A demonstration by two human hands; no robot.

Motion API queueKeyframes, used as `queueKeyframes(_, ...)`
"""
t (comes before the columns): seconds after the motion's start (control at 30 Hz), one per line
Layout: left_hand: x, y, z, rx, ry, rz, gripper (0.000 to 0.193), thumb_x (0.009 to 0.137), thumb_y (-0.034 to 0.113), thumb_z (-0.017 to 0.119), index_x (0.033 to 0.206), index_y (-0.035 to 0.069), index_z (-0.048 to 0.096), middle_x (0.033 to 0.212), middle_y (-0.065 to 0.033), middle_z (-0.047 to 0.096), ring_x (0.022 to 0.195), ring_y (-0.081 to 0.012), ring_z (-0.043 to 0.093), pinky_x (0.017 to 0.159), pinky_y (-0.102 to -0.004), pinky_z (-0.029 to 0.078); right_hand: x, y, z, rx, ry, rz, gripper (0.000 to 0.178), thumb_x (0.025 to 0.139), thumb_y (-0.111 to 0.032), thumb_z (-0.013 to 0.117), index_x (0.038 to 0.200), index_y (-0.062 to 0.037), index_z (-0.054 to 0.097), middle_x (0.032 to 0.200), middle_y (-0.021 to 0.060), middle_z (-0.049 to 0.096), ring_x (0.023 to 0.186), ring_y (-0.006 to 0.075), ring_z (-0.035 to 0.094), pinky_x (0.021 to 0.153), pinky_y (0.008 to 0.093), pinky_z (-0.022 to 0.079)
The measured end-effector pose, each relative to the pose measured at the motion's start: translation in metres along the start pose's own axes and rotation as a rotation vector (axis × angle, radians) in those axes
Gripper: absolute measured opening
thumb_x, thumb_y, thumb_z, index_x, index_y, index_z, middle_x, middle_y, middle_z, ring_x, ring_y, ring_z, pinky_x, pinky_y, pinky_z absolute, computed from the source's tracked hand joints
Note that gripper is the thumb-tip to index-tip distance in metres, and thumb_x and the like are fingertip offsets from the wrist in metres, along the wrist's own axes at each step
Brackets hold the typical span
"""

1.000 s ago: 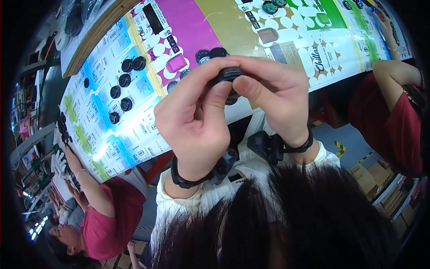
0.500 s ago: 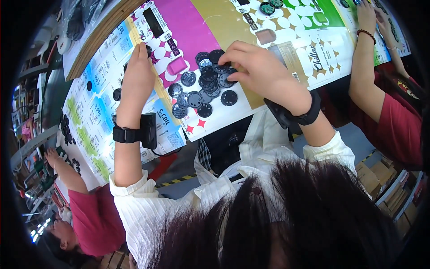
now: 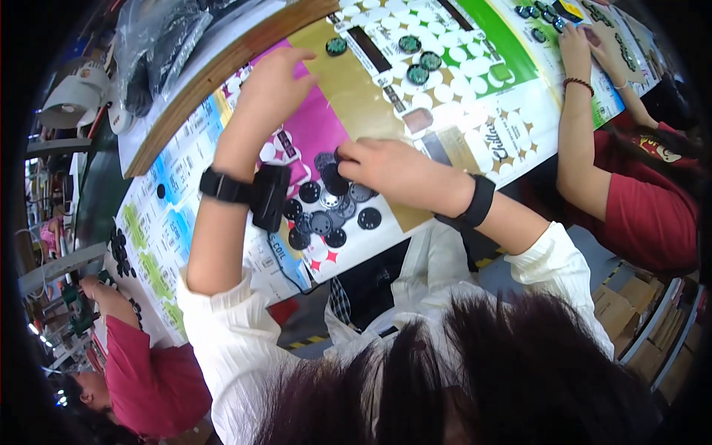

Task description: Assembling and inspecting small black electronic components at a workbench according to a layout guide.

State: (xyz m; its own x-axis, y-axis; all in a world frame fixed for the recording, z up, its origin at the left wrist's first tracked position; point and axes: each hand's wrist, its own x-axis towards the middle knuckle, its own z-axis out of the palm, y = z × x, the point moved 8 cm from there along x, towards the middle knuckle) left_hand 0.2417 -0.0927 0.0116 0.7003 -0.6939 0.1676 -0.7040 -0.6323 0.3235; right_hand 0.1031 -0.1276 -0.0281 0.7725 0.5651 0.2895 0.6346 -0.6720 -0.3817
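A pile of round black discs with small holes (image 3: 320,222) lies on the white lower part of a printed pink sheet (image 3: 319,111). My right hand (image 3: 397,174) is at the pile's upper edge, thumb and finger closed on a black disc (image 3: 339,155). Farther up the same sheet, my left hand (image 3: 274,89) hovers with fingers stretched out and apart, nothing visible in them. Just right of its fingertips, a dark disc with a green pattern (image 3: 336,47) rests on the gold sheet (image 3: 322,78). Several similar green-patterned discs (image 3: 430,61) lie farther right.
A wooden rail (image 3: 222,78) borders the table's far left, with clear plastic bags (image 3: 159,48) beyond it. On the right, a co-worker's hands (image 3: 578,48) handle small pieces. Another co-worker in a red shirt (image 3: 148,371) sits at the left, near more black discs (image 3: 120,252).
My left hand has moved up and right, from the blue-and-white sheet to over the pink one. The right hand stays at the pile's upper edge, fingers drawn together. The whole view has shifted.
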Motion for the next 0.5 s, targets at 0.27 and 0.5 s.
queueKeyframes(0.27,0.085,-0.037,0.056,-0.144,-0.094,-0.192,0.035,0.057,0.021,0.068,0.090,0.010,0.060,0.086,-0.0136,0.059,0.083,-0.0284,0.056,0.073,-0.0342,0.044,0.003,-0.009,0.004,-0.221,-0.014,-0.089,0.013,0.062,-0.010,0.051,0.074,-0.0056,0.051,0.077,0.0040,0.052,0.070,0.0192,0.054,0.058,0.0286,0.046)
queueKeyframes(0.5,0.060,-0.021,0.043,0.023,-0.048,-0.135,0.029,0.060,0.021,0.067,0.086,0.011,0.060,0.078,-0.0091,0.061,0.076,-0.0257,0.058,0.067,-0.0351,0.045,-0.010,0.024,-0.060,0.228,0.496,0.300,0.007,0.073,-0.004,0.054,0.079,-0.0013,0.055,0.073,0.0071,0.058,0.052,0.0147,0.053,0.047,0.0220,0.042)
